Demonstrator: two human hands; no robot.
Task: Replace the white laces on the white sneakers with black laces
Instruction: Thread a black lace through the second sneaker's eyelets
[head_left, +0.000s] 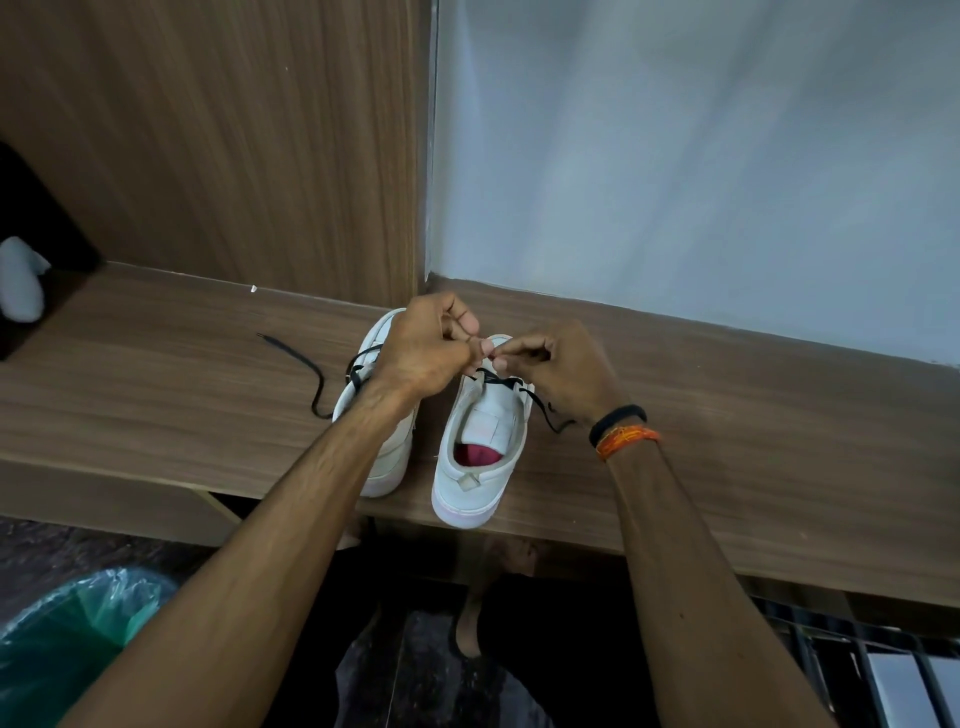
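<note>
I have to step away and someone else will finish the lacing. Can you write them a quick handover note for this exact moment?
Left hand: pinched shut, at the toe end of the right sneaker; what it grips is hidden.
Right hand: pinched on the black lace there.
Both sneakers stand side by side on the wooden shelf, heels toward you.
Done: no white laces in view; the right sneaker's black lace crosses only the front eyelets. The left sneaker has a black lace started, its loose end trailing left on the shelf.
Left: lace both shoes up fully.
</note>
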